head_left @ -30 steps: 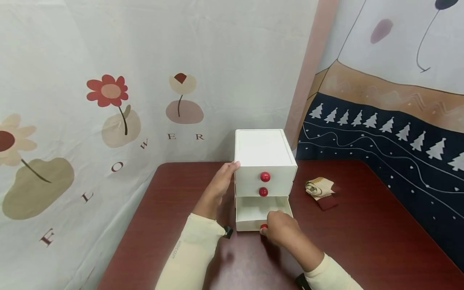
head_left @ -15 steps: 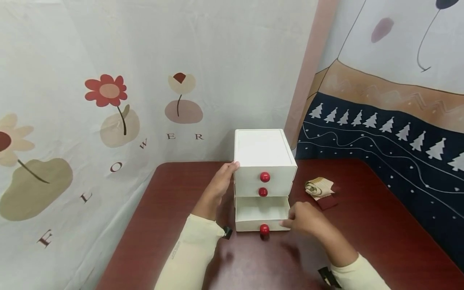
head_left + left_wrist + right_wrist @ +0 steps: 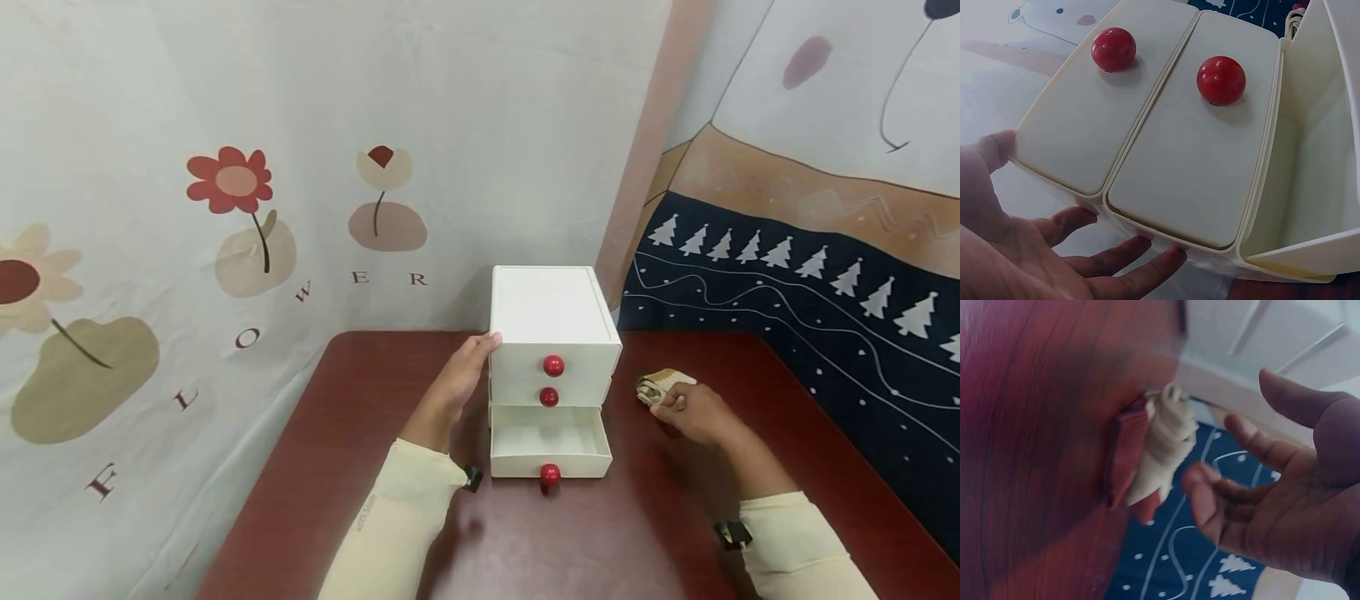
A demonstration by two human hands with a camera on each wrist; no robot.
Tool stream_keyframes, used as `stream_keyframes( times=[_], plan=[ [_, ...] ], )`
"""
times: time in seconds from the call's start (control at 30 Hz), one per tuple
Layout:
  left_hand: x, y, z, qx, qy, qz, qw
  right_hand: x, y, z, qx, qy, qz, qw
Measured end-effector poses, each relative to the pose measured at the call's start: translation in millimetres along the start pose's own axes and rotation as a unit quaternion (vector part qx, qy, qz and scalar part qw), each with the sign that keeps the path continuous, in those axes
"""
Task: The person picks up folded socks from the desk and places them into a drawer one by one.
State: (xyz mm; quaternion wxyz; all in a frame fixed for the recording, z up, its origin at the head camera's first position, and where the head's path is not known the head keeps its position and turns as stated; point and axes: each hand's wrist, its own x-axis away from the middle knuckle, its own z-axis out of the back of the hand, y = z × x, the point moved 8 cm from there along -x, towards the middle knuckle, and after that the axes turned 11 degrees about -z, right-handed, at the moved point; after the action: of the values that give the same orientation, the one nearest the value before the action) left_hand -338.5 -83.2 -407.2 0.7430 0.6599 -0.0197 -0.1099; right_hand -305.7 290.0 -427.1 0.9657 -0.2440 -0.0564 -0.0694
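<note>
A small white drawer unit [image 3: 551, 304] with red round knobs stands on the table, its bottom drawer [image 3: 517, 466] pulled out and nothing visible inside. My left hand [image 3: 456, 382] rests against the unit's left side. In the left wrist view, the thumb of the left hand [image 3: 1041, 240] touches the front corner and the fingers lie along the side wall. Over to the right, my right hand [image 3: 699, 412] reaches over a rolled bundle of cream and dark red cloth [image 3: 663, 383]. The right wrist view has the right hand [image 3: 1266, 500] with spread, loosely bent fingers beside the cloth bundle [image 3: 1166, 444].
The reddish-brown table [image 3: 600, 542] carries the unit and the cloth. Behind it hangs a pale curtain [image 3: 465, 167] with printed flowers, and at right a dark printed cloth [image 3: 757, 292] with white trees.
My right hand has let go of the bottom drawer's knob and moved right and back to the cloth bundle. The left hand has stayed on the unit, and the drawer remains pulled out.
</note>
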Motion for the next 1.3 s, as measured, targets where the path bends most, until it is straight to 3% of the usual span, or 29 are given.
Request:
stream_keyframes(
  times=[0.13, 0.33, 0.57, 0.73, 0.93, 1.17, 1.3],
  plan=[
    [-0.2, -2.3, 0.4, -0.001, 0.0, -0.001, 1.0, -22, 18, 1.2, -0.013, 0.001, -0.037, 0.999],
    [0.6, -1.5, -5.2, -0.01, -0.008, 0.004, 0.9999, -44, 44, -5.8, -0.073, -0.038, -0.092, 0.992],
    [0.5, 1.4, -6.5, -0.017, -0.015, 0.01, 0.9997, -62, 48, -10.0, -0.106, -0.053, -0.071, 0.99],
    [1.1, 1.6, -4.8, -0.013, -0.017, 0.011, 0.9997, -66, 43, -15.4, -0.143, -0.064, -0.052, 0.986],
    [0.4, 1.0, -0.3, -0.021, -0.011, 0.011, 0.9996, -68, 36, -19.9, -0.147, -0.054, -0.041, 0.987],
    [-0.8, -0.9, 1.6, -0.019, -0.008, 0.009, 0.9997, -68, 31, -24.6, -0.152, -0.042, -0.055, 0.986],
    [-0.3, -1.1, 1.4, -0.02, -0.006, 0.011, 0.9997, -64, 36, -31.4, -0.199, -0.056, -0.101, 0.973]
  ],
)
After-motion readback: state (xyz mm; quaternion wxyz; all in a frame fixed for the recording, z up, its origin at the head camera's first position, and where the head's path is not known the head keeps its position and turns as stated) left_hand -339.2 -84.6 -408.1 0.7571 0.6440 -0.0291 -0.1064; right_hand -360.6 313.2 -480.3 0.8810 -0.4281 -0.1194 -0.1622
